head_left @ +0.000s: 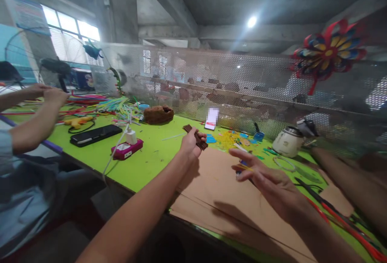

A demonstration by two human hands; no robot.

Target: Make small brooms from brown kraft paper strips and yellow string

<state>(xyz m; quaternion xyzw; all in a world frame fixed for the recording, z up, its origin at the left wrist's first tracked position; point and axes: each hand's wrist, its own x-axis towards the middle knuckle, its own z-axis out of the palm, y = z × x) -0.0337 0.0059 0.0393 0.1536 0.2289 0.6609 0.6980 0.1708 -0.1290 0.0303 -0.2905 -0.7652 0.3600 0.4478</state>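
Note:
My left hand (pixel 189 144) is closed around a short bundle of dark brown strips (pixel 200 139), held above the edge of a brown cardboard sheet (pixel 217 186). Over the right part of that sheet hovers my right hand (pixel 272 178), its fingers partly curled. Between the thumb and fingers it holds a thin yellow strip (pixel 245 167). A small dark blue object (pixel 242 162) also shows at those fingers; its kind is unclear. The two hands are apart.
Behind the hands stand a phone (pixel 212 118), yellow scraps (pixel 226 140) and a white kettle (pixel 288 141). Leftward lie a pink power strip (pixel 128 149), a black phone-like case (pixel 96 134) and a brown pouch (pixel 158 114). A co-worker's hands (pixel 53 93) are at far left; another arm (pixel 347 186) reaches in at right.

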